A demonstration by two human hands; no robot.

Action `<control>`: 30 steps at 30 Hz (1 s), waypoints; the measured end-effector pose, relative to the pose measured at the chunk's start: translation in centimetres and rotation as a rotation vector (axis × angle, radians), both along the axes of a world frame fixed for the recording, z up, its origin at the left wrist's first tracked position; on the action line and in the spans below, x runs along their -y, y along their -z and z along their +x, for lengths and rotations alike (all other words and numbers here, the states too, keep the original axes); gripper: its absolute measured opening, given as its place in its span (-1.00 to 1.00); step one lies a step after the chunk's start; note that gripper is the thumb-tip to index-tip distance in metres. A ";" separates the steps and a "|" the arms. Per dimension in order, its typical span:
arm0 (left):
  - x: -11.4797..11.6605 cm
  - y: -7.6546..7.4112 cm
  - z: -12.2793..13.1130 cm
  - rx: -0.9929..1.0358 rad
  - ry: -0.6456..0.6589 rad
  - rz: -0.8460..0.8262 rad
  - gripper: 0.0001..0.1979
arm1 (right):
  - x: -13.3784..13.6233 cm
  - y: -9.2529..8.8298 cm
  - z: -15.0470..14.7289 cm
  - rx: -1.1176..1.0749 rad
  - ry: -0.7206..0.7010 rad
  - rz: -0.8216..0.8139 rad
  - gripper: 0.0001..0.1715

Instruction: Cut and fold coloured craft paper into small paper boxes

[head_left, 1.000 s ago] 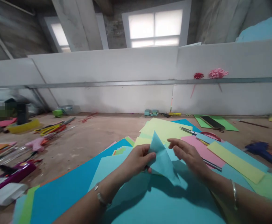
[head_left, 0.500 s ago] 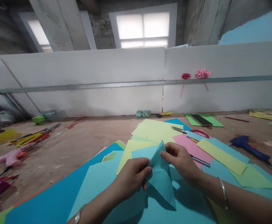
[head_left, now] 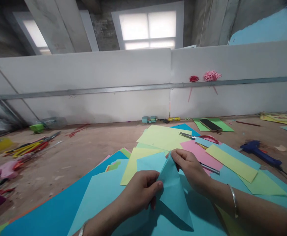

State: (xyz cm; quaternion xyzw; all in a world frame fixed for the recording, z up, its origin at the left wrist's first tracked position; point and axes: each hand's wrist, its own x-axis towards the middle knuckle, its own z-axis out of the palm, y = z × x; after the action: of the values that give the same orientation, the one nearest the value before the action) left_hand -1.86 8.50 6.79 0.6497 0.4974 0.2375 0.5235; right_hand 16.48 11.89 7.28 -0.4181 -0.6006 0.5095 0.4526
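A folded sheet of light-blue paper (head_left: 174, 193) is held up between both hands, its lower corner pointing down to the right. My left hand (head_left: 143, 188) pinches its left edge, thumb in front and fingers behind. At the upper tip, my right hand (head_left: 184, 160) grips the fold between thumb and fingers. Beneath the hands lies a large light-blue sheet (head_left: 101, 193) that catches their shadow. Just behind them are pale-yellow sheets (head_left: 165, 136) and another light-blue piece (head_left: 148, 160). The fingertips behind the folded paper are partly hidden.
Red-handled scissors (head_left: 209, 139) lie on papers behind my right hand. A blue glue gun (head_left: 261, 152) is at the right, a pink glue gun (head_left: 7, 170) at the left near yellow-handled tools (head_left: 30, 146). A phone (head_left: 210, 125) rests on green paper by the white partition (head_left: 104, 105).
The folded paper has swung slightly, its lower corner now further right and lower. My right fingers have shifted to pinch closer around its upper tip. The view has turned slightly right.
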 end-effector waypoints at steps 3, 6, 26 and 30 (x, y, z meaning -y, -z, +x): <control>0.1 0.1 0.1 -0.012 -0.026 0.017 -0.71 | 0.0 0.1 0.1 -0.001 -0.014 0.002 -0.45; 0.3 0.1 0.2 0.020 -0.028 0.021 -0.70 | 0.0 0.0 0.1 0.038 -0.036 0.053 -0.51; 1.0 -0.1 0.9 0.021 0.054 -0.064 -0.92 | -0.1 -0.2 -0.1 -0.049 0.052 -0.065 -0.48; 1.2 -0.1 1.0 -0.011 0.066 -0.124 -0.83 | -0.1 -0.3 -0.1 -0.058 0.044 -0.074 -0.46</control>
State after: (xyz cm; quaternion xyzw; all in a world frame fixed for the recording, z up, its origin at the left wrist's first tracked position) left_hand -0.87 7.34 6.91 0.6336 0.4923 0.1853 0.5674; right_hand 16.38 11.95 7.53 -0.4327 -0.5586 0.5333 0.4651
